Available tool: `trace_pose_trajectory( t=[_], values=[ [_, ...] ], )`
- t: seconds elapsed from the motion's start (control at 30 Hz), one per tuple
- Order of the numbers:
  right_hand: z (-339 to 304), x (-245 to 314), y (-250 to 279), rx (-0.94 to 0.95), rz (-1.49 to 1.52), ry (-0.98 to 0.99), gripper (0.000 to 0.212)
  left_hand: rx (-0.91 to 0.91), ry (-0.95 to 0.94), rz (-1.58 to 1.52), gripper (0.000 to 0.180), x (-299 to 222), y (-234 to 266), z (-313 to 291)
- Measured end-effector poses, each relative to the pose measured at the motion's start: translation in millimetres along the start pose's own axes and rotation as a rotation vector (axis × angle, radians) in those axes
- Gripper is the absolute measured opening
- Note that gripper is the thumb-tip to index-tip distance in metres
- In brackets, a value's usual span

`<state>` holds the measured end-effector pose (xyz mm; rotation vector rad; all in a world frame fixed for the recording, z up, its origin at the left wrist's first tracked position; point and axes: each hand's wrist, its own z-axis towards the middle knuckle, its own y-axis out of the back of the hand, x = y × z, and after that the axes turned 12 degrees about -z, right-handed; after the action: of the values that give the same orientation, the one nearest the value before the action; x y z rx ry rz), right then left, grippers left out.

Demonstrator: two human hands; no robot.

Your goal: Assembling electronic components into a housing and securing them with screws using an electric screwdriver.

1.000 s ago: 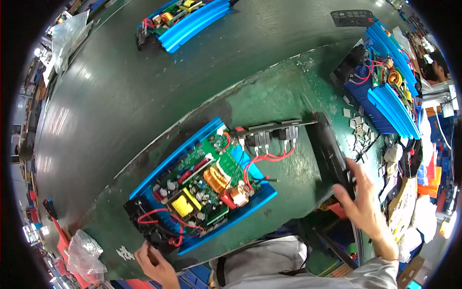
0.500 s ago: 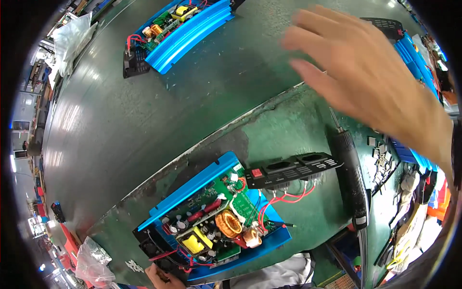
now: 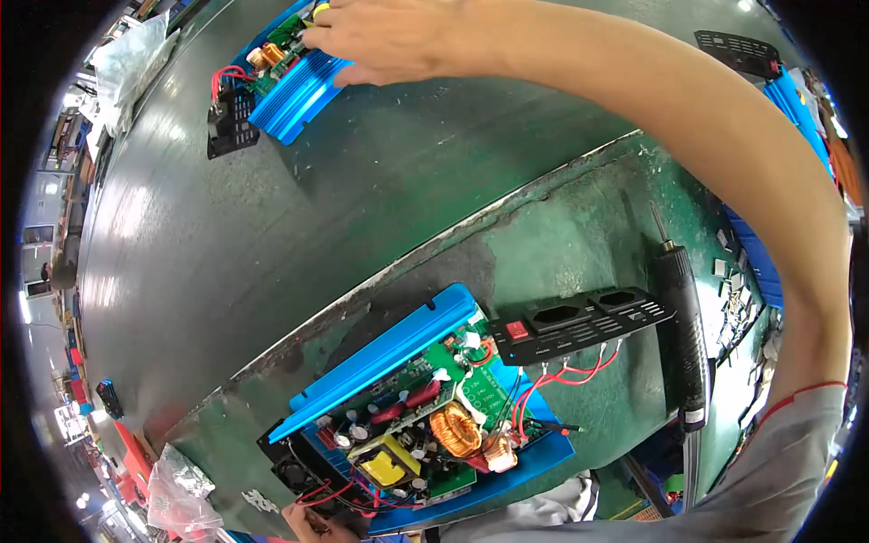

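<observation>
Close to me lies an opened power inverter (image 3: 425,425) in a blue finned metal case, its circuit board, copper coil and yellow transformer exposed. Its black socket panel (image 3: 579,326) with a red switch leans out on red wires. At its other end is a black fan panel (image 3: 294,475); my left hand (image 3: 312,525) curls its fingers at that panel's lower corner, partly cut off by the lower edge. Across the bench my right hand (image 3: 389,41) grips a second opened inverter (image 3: 294,100), thumb on the blue case wall and fingers over the inside.
A black electric screwdriver (image 3: 683,326) stands right of the socket panel. Small metal pieces (image 3: 733,290) lie scattered beyond it. Another blue case (image 3: 797,109) with a black panel (image 3: 738,54) sits far right. Plastic bags (image 3: 181,493) are at the left. A raised seam crosses the bench.
My right hand has swung from the upper right to the far inverter and taken hold of it. That inverter has shifted slightly left. My left hand stays by the fan panel.
</observation>
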<state>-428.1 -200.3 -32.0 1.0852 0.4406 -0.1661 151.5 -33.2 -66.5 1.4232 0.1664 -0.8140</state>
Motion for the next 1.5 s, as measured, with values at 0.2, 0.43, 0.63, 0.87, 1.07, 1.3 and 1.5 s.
trace_pose_trajectory(
  t=[0.2, 0.43, 0.63, 0.87, 1.07, 1.3, 1.5],
  values=[
    [29, 9, -16, -0.141, -0.074, 0.018, 0.034, -0.023, -0.052, -0.045, 0.031, 16, -4, 0],
    [19, 9, 20, 0.138, 0.119, 0.195, 0.035, -0.034, 0.041, -0.128, 0.023, -7, -9, 11],
    [2, -12, 100, 0.407, -0.091, 0.015, 0.04, -0.053, -0.016, -0.179, 0.019, -4, -10, 14],
    [-96, -79, 219, 0.434, -0.28, -0.218, 0.045, -0.018, -0.058, -0.11, 0.018, 11, -13, 8],
    [-202, -78, 319, 0.55, -0.323, -0.492, 0.048, -0.008, -0.056, -0.22, 0.019, 7, -12, 12],
    [-290, -52, 341, 0.634, -0.347, -0.686, 0.054, -0.122, -0.121, -0.286, 0.022, 11, -8, 13],
    [-421, -108, 324, 0.674, -0.335, -0.833, 0.067, -0.05, -0.058, -0.107, 0.023, -16, -6, 19]
  ],
)
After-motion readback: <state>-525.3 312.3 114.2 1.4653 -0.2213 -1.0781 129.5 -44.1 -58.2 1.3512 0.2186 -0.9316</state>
